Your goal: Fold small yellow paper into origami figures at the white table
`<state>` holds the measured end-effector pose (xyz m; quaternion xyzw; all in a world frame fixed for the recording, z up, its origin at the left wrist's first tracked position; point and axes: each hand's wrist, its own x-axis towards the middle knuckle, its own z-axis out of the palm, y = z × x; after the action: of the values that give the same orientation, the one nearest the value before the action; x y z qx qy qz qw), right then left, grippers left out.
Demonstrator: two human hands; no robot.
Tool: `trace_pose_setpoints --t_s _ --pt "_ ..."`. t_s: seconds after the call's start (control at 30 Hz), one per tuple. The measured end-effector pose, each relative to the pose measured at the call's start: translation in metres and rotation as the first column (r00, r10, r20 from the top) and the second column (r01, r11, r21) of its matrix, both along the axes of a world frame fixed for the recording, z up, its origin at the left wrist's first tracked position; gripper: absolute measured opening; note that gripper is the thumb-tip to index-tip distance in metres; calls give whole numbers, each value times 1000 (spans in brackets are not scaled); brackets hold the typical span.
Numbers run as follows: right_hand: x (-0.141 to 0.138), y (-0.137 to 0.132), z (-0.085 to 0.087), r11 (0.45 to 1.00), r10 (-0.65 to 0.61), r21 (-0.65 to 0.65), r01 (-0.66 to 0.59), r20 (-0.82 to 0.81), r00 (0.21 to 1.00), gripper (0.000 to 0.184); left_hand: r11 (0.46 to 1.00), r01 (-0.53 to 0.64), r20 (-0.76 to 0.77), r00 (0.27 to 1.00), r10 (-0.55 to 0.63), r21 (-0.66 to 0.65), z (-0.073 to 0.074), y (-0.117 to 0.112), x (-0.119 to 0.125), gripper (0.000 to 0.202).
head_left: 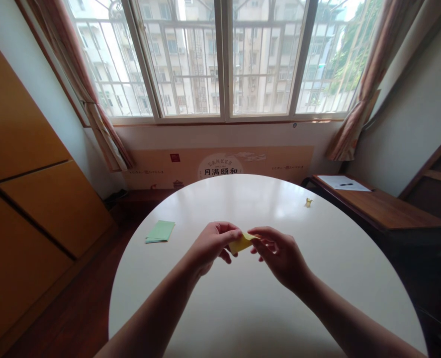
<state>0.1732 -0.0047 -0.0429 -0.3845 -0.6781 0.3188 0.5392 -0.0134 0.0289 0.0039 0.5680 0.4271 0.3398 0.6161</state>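
Fingers: those of the left hand (210,244) and of the right hand (282,252) were closed, both gripping one yellow paper (240,244).
Yellow paper: it was between the two hands, over the middle of the white table (220,311); it looked bent or folded, and the right fingers covered a part of its right end.
Green papers (161,231): they lay in one small pile on the table, to the left, well apart from the hands; two edges could be seen, but the exact number I could not tell.
Small yellow piece (308,202): it lay near the far right edge of the table; its shape was too small to tell.
Side bench (402,211): it stood just beside the table at the right, and bore one white sheet (330,182) with one dark object (346,184) on it.
Printed panel (160,166): it was behind the table, whose far edge hid its lower middle part.
Window (224,74): it had four panes, and bars stood before the buildings outside.
Curtains: two, one at the left (97,119) and one at the right (360,109), both gathered.
Cupboard (37,199): it stood along the left side, brown-orange in colour.
Count: two hands, one held paper, one green pile, one small yellow piece.
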Motion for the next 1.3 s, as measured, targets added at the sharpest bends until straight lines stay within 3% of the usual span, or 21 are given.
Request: trace_pose_setpoints --t_s 0.3,0.67,1.1,1.3 --pt "-1 -3 2 998 -5 -59 0 -81 997 19 998 56 -40 998 -55 19 3 -3 1 31" --pt "-7 -2 3 975 87 -161 -154 -358 930 16 996 75 -29 997 -74 38 1 -2 -1 28" --pt "-9 -4 4 959 104 -207 -195 -382 918 15 995 80 -33 996 -79 62 1 -3 0 30" --pt "-11 -6 6 946 117 -234 -225 -402 908 10 988 42 -85 996 -30 148 1 -4 2 26"
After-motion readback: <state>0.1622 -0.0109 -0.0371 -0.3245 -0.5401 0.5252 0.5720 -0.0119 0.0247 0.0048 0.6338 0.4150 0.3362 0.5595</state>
